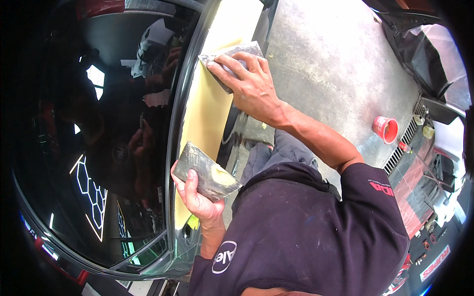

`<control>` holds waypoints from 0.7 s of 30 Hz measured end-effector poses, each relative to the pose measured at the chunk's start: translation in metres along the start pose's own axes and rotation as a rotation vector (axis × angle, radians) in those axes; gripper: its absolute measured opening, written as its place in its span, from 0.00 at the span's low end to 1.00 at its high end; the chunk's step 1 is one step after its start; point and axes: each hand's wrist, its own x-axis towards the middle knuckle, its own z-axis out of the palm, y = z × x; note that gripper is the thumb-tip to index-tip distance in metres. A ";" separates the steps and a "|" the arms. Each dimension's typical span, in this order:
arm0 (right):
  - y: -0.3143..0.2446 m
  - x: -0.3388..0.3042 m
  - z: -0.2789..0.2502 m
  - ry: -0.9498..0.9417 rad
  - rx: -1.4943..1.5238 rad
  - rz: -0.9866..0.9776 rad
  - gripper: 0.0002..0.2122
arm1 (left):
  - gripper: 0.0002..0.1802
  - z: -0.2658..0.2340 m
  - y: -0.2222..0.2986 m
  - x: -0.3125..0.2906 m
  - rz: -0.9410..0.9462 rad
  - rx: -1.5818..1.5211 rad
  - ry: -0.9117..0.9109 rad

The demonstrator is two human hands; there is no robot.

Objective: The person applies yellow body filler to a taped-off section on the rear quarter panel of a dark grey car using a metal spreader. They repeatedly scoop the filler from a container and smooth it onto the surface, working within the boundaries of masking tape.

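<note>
Head view: the right hand (256,91) is at the upper centre of the frame; its fingers are bent and spread across the near face of the upper grey plate (244,49), gripping it; the thumb cannot be made out. The upper grey plate is flat and tilted, and overlaps the pale yellow panel (200,113), which runs from the top centre to the lower centre-left; whether its edge touches the panel cannot be told.

The left hand (200,201) is at the centre-left, below the right hand; it grips the lower grey plate (200,170) at its left side, thumb on the upper face, remaining fingers mostly hidden behind; a pale yellow smear (222,176) lies toward the right end of this plate.

Dark glossy glass (128,123) fills the left of the frame, beside the panel; the concrete floor (326,59) occupies the upper right; a red bucket (386,129) stands at right, near a floor grating (402,148).
</note>
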 end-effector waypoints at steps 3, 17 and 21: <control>-0.015 -0.007 -0.003 -0.005 0.000 0.014 0.31 | 0.23 -0.012 0.004 -0.006 0.000 -0.001 -0.004; -0.065 -0.036 -0.002 -0.024 0.002 0.025 0.33 | 0.25 -0.055 0.021 -0.027 0.027 -0.001 -0.018; -0.080 -0.044 0.000 -0.015 0.011 0.027 0.33 | 0.25 -0.066 0.028 -0.033 0.030 -0.027 -0.016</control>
